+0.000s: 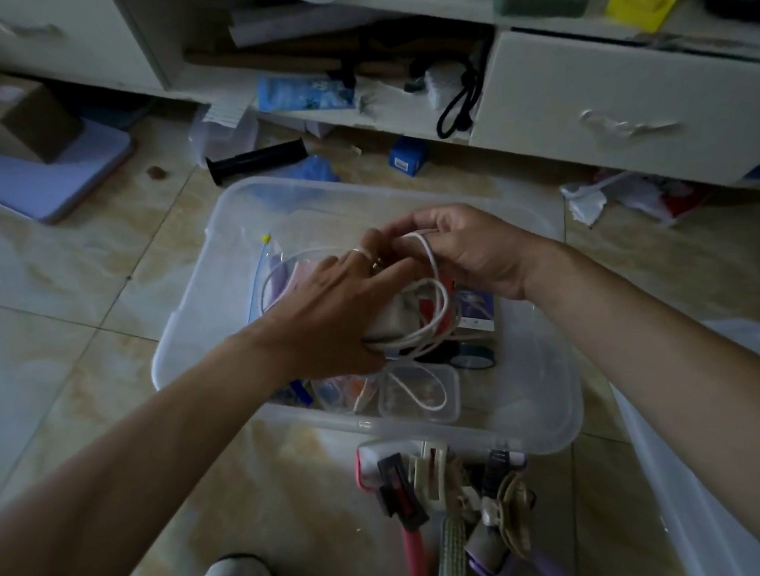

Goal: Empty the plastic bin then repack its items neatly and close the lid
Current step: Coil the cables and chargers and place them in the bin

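**Loose cable loops may snag as the bundle comes up**

Both hands work over the middle of the plastic bin (238,216), which sits on the floor. The left hand (326,312) curls around a coiled white cable (421,330) and what looks like a pale adapter, though the dim light makes that uncertain. The right hand (456,246) pinches a strand of the same cable. One loop hangs onto the small clear box (448,384) at the bin's near edge; lifting could drag it, or the coil could unravel and tangle among remaining items.
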`<state>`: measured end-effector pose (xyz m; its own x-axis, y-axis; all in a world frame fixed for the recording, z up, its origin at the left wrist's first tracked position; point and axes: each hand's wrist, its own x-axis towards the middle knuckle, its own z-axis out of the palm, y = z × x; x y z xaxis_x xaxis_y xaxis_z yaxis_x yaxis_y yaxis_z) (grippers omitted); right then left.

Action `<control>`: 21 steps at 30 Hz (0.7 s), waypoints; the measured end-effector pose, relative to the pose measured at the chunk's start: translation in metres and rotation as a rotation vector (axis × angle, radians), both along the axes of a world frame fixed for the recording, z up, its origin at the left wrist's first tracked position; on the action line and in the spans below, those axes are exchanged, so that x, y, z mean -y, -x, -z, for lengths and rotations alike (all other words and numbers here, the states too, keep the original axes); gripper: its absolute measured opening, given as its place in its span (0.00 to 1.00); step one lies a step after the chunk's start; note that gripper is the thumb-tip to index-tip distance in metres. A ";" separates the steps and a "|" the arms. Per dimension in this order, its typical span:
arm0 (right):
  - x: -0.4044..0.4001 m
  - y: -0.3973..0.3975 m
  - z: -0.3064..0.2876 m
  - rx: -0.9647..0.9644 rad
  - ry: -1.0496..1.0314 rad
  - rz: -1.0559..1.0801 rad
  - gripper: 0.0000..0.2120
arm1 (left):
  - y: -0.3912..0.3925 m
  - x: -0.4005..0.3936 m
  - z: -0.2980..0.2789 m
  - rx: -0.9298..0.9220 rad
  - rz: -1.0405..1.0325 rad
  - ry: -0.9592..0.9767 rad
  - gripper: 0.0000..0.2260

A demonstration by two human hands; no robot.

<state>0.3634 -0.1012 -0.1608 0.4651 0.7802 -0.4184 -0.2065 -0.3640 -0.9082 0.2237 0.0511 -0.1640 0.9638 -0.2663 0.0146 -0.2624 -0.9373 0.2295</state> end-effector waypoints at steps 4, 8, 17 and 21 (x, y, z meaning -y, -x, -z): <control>0.008 -0.006 0.008 -0.257 0.072 0.051 0.14 | 0.006 0.015 0.007 0.095 -0.027 -0.064 0.37; 0.014 -0.005 0.023 -0.394 0.204 0.065 0.14 | 0.000 0.039 0.024 -0.129 -0.114 0.064 0.44; 0.031 0.005 0.049 0.001 0.450 0.060 0.21 | -0.023 0.089 0.043 -0.345 -0.225 0.090 0.45; 0.035 0.008 0.065 0.025 0.512 0.071 0.22 | -0.030 0.091 0.055 -0.423 -0.228 0.099 0.48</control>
